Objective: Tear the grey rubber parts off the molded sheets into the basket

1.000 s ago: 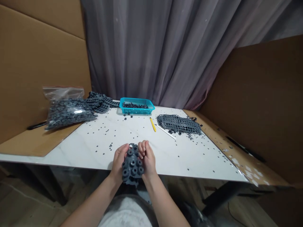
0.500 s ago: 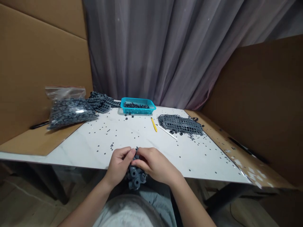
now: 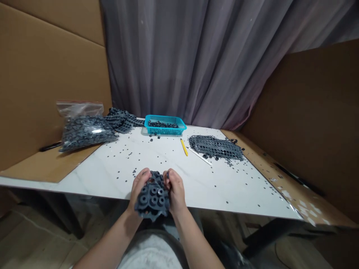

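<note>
Left hand (image 3: 138, 188) and right hand (image 3: 174, 190): palms hidden behind the gray rubber piece (image 3: 153, 196), which also blocks part of each hand's grip. Forearms (image 3: 109, 243) cut off by bottom edge. Dark specks (image 3: 122, 154) on tabletop too small to identify. Teal basket (image 3: 165, 129) contents partly hidden by its mesh wall. Thin black object (image 3: 49, 147) runs behind the plastic bag (image 3: 80, 109), end hidden.

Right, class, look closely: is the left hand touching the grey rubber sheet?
Touching: the head view shows the left hand pressed against the grey rubber sheet, gripping its edge.
</note>
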A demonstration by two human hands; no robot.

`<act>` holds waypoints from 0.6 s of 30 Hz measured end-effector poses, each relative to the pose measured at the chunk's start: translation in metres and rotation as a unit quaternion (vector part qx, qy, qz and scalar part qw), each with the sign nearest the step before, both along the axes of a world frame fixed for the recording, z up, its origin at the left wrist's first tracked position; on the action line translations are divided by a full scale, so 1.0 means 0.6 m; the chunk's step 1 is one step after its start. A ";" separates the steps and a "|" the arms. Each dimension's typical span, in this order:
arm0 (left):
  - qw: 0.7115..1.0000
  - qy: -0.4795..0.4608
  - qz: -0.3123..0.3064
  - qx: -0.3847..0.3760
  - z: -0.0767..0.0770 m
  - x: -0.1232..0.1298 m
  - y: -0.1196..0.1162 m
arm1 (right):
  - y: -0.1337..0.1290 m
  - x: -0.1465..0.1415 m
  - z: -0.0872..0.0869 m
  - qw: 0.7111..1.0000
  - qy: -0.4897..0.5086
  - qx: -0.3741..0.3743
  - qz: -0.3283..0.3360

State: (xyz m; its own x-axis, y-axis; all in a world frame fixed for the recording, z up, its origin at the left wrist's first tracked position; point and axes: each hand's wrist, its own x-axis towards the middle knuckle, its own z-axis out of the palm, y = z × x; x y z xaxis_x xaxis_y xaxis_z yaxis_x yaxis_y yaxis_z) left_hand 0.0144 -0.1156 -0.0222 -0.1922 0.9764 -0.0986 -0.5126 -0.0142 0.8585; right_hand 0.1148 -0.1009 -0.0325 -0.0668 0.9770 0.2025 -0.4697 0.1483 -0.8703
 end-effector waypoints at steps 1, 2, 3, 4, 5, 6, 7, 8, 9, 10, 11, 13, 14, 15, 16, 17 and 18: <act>1.000 -0.012 -0.019 0.009 0.002 -0.004 -0.001 | -0.001 0.008 0.004 0.999 -0.028 0.023 -0.005; 0.999 -0.034 -0.037 0.020 0.003 -0.009 -0.003 | -0.002 0.019 0.010 0.997 -0.063 0.049 -0.007; 0.996 -0.061 -0.049 0.030 0.005 -0.013 -0.005 | -0.004 0.030 0.017 0.993 -0.099 0.071 -0.007; 0.994 -0.075 -0.065 0.037 0.007 -0.016 -0.007 | -0.007 0.040 0.025 0.988 -0.130 0.084 -0.002; 0.993 -0.080 -0.077 0.041 0.008 -0.018 -0.010 | -0.010 0.049 0.032 0.985 -0.152 0.086 0.010; 0.993 -0.075 -0.084 0.043 0.009 -0.019 -0.012 | -0.013 0.054 0.037 0.984 -0.156 0.075 0.030; 0.993 -0.067 -0.088 0.043 0.009 -0.019 -0.014 | -0.015 0.058 0.041 0.988 -0.140 0.049 0.053; 0.993 -0.060 -0.090 0.042 0.008 -0.019 -0.015 | -0.017 0.059 0.042 0.992 -0.104 0.013 0.074; 0.993 -0.052 -0.093 0.041 0.007 -0.018 -0.016 | -0.017 0.058 0.041 0.994 -0.057 -0.029 0.092; 0.994 -0.044 -0.094 0.039 0.005 -0.017 -0.016 | -0.015 0.057 0.038 0.992 -0.008 -0.075 0.105; 0.994 -0.037 -0.093 0.037 0.004 -0.017 -0.016 | -0.012 0.055 0.035 0.986 0.038 -0.117 0.112; 0.995 -0.023 -0.091 0.030 0.001 -0.017 -0.014 | -0.003 0.054 0.026 0.971 0.105 -0.181 0.113; 0.995 -0.018 -0.091 0.027 0.000 -0.018 -0.014 | 0.002 0.055 0.023 0.965 0.128 -0.199 0.110; 0.995 -0.014 -0.093 0.025 -0.001 -0.018 -0.013 | 0.007 0.056 0.021 0.961 0.146 -0.209 0.103; 0.995 -0.010 -0.094 0.025 0.000 -0.019 -0.013 | 0.010 0.058 0.020 0.960 0.157 -0.211 0.096; 0.995 -0.007 -0.097 0.026 0.000 -0.019 -0.013 | 0.013 0.059 0.020 0.961 0.161 -0.207 0.091; 0.995 -0.005 -0.101 0.028 0.001 -0.018 -0.014 | 0.013 0.059 0.021 0.963 0.156 -0.200 0.090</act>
